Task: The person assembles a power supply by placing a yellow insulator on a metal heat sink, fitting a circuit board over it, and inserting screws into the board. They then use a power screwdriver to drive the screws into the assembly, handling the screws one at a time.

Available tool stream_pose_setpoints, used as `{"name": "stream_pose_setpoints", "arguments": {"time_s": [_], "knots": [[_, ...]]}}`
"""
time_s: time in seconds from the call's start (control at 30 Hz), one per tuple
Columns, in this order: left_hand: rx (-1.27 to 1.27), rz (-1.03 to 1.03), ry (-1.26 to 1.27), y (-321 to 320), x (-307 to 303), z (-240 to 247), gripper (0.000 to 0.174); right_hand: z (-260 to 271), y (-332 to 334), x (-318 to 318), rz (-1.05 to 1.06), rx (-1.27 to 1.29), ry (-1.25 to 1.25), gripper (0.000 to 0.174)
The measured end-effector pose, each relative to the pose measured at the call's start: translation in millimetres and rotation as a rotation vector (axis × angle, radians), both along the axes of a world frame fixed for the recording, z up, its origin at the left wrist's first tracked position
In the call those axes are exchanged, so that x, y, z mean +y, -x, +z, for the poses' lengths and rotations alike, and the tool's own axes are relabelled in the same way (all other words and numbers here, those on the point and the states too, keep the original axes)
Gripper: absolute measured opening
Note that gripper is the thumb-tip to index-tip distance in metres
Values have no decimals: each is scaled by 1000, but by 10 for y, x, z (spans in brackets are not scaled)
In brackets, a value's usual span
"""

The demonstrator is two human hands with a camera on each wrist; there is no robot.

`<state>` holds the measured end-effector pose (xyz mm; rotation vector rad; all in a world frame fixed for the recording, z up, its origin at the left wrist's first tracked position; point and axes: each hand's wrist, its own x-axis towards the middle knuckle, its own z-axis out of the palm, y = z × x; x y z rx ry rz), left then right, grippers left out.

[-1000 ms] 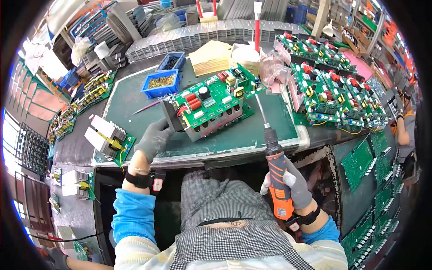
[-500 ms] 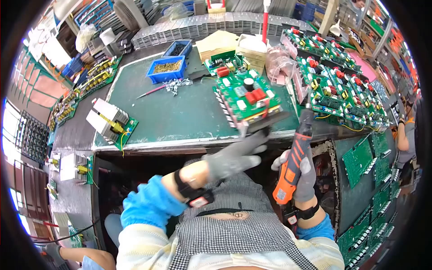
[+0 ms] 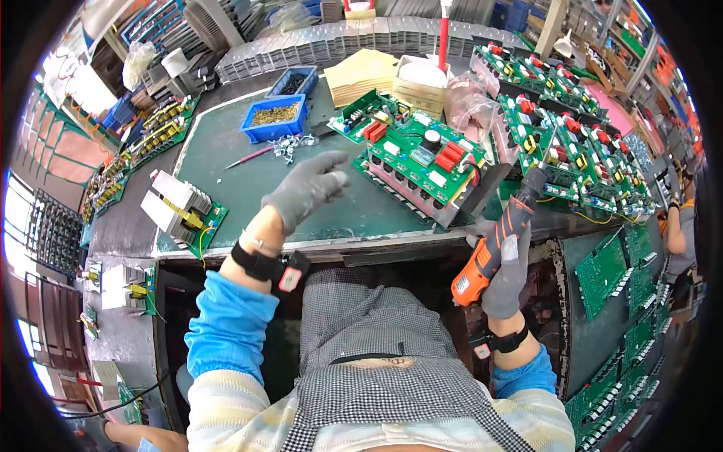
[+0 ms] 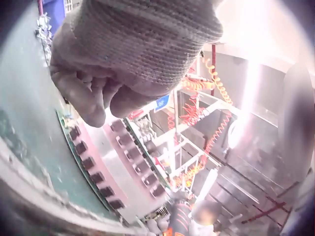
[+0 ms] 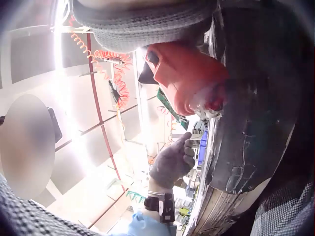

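Note:
In the head view the gloved left hand (image 3: 309, 188) hovers above the green mat, fingers loosely bent and holding nothing. Just right of it lies a circuit board assembly (image 3: 422, 154) on a metal heat sink, a dark plate (image 3: 486, 192) at its right end. The gloved right hand (image 3: 508, 275) grips an orange and black power screwdriver (image 3: 491, 256) near the table's front edge, its tip towards the upper right. The left wrist view has the left hand (image 4: 133, 54) above the heat sink's side (image 4: 110, 157). In the right wrist view the tool's orange body (image 5: 184, 73) shows below the glove cuff.
A blue bin of brass-coloured screws (image 3: 273, 119), loose silver parts (image 3: 290, 148) and a thin pink-handled tool (image 3: 250, 157) lie behind the left hand. A white heat sink unit (image 3: 177, 211) sits at left. Several finished-looking boards (image 3: 572, 151) crowd the right, beside a plastic bag (image 3: 471, 105).
The board assembly has swung round so its dark plate is at the right. The left hand moved to the right, then back left, off the assembly. The screwdriver was raised and tilted to the right.

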<state>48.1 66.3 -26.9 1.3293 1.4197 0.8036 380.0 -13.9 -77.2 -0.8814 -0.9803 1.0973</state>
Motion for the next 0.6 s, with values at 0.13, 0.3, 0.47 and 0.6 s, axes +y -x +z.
{"name": "stream_pose_setpoints", "arguments": {"time_s": [0.13, 0.3, 0.47, 0.6], "knots": [[125, -104, -18, -69, 237, 47, 58, -76, 52, 91, -43, -35, 8, 64], [94, -222, 46, -80, 421, -34, 62, -81, 82, 130, -133, -50, -3, 69], [0, -180, 0, -48, 322, -89, 58, -75, 116, 254, -134, -51, -42, 62], [-185, -62, 77, -35, 35, -17, 51, -71, 182, 377, -74, -16, 42, 58]]}}
